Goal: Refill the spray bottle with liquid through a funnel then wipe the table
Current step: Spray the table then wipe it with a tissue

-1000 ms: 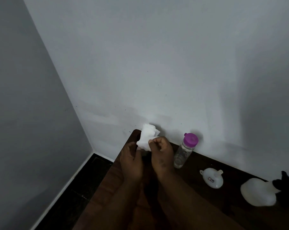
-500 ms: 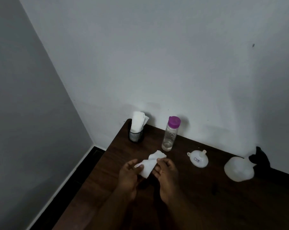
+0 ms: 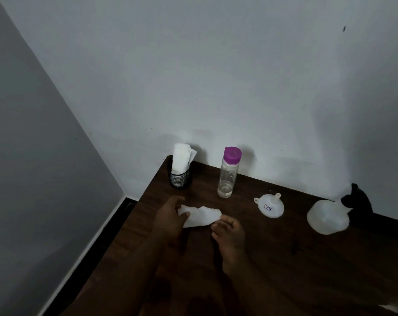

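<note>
A white tissue (image 3: 199, 216) is stretched between my two hands just above the dark wooden table (image 3: 284, 270). My left hand (image 3: 169, 216) pinches its left end and my right hand (image 3: 230, 231) holds its right end. Behind them stands a clear bottle with a purple cap (image 3: 229, 172), with a little liquid at its bottom. A white funnel (image 3: 270, 205) lies mouth-down to the right. Farther right sits the white spray bottle (image 3: 327, 216) with its black trigger head (image 3: 356, 199), lying against the wall.
A black mesh cup (image 3: 180, 177) holding more white tissues stands at the table's back left corner. White walls close in behind and to the left. The table's left edge drops to a dark floor (image 3: 116, 226).
My hands came back from the mesh cup toward me with one tissue and spread it out between them, lower over the table. The camera view tilted down.
</note>
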The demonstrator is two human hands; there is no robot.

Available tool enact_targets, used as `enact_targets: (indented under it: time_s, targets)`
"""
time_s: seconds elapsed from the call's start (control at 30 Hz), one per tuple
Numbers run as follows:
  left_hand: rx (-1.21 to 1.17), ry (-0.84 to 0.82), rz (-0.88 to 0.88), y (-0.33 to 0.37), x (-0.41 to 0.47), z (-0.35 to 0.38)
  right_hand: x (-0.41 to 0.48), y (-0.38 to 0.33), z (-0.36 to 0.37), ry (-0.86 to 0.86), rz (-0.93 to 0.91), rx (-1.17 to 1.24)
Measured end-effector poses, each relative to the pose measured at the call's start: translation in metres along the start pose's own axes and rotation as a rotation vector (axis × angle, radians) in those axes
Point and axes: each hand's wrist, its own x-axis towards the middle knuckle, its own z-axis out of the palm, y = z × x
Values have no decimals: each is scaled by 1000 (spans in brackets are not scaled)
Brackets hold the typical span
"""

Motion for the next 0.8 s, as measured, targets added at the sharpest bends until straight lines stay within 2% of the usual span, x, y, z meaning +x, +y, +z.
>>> enact_targets:
  time_s: [0.1, 0.17, 0.27, 0.37, 0.47, 0.53, 0.6, 0.67, 0.8]
  targets:
    - [406, 75, 117, -2, -10, 1, -1, 12, -7, 184, -289, -592]
    - [557, 91, 170, 2, -27, 10, 0, 20, -6, 216, -484, -928]
    - [632, -51, 267, 4, -53, 31, -2, 22, 5, 84, -647, -1138]
    - [692, -145, 316, -1, -62, 44, 8, 27, 14, -207, -867, -1375]
    - [727, -124, 337, -10, -58, 46, 25, 28, 18, -310, -869, -1662]
    - [759, -134, 352, -11, -55, 47, 29, 24, 17, -338, -850, -1773]
    - [791, -104, 393, -12, -54, 49, 31, 22, 13, -338, -940, -1802]
    - [808, -112, 387, -6, -55, 51, 28, 19, 7, -401, -892, -1861]
    - [758, -127, 429, 1, -53, 60, 25, 13, -5, -407, -892, -1909]
